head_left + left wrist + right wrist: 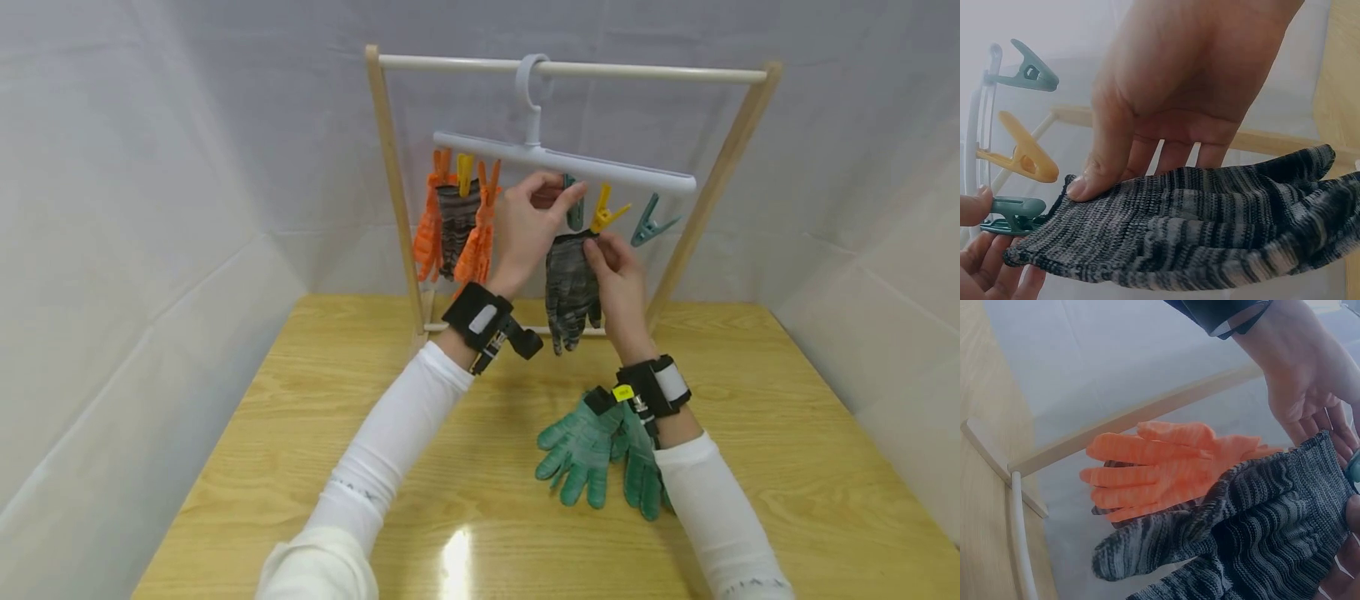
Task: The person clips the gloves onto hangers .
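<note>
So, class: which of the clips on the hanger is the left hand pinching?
The teal clip beside the yellow one, just above the grey glove; the other free clips hang untouched.

Head overview; wrist close-ups, shared grey glove

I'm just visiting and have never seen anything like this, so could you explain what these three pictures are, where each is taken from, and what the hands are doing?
No machine here: a person works with bare hands and wears three cameras. The large picture comes from a camera on the head, looking down. The other two come from cameras strapped to the wrists, hence the close, odd angles.

On a wooden table stands a small wooden rack. A white clip hanger hangs from it, with coloured pegs. Orange gloves and a grey glove already hang at its left end.

The left hand pinches a teal peg. The right hand holds the cuff of a grey striped glove up beside it. A pair of green gloves lies on the table.
</note>
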